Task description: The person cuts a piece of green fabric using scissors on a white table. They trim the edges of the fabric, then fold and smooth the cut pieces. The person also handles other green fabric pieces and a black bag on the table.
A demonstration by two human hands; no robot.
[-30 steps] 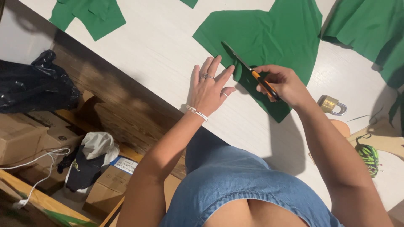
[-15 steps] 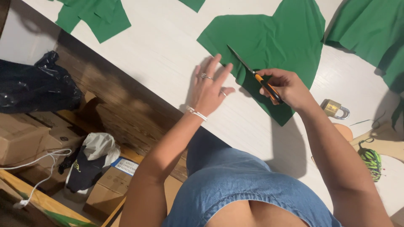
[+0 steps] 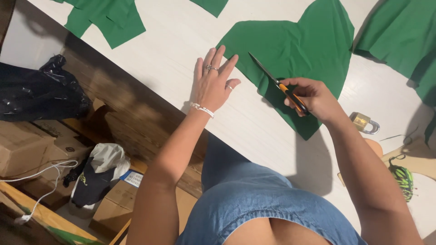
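A large piece of green fabric (image 3: 299, 45) lies flat on the white table (image 3: 181, 41). My right hand (image 3: 315, 97) grips orange-handled scissors (image 3: 277, 84), whose dark blades point up-left over the cloth. My left hand (image 3: 213, 81) rests flat on the table with fingers spread, its fingertips at the fabric's left edge. It wears rings and a beaded bracelet.
More green fabric pieces lie at the top left (image 3: 106, 18) and at the right (image 3: 404, 38). A brass padlock (image 3: 363, 122) sits right of my right wrist. Below the table edge are cardboard boxes (image 3: 22, 145), a black bag (image 3: 41, 93) and a white cord.
My left hand has slid a little up the table toward the fabric's edge. The right hand with the scissors has kept its place on the cloth.
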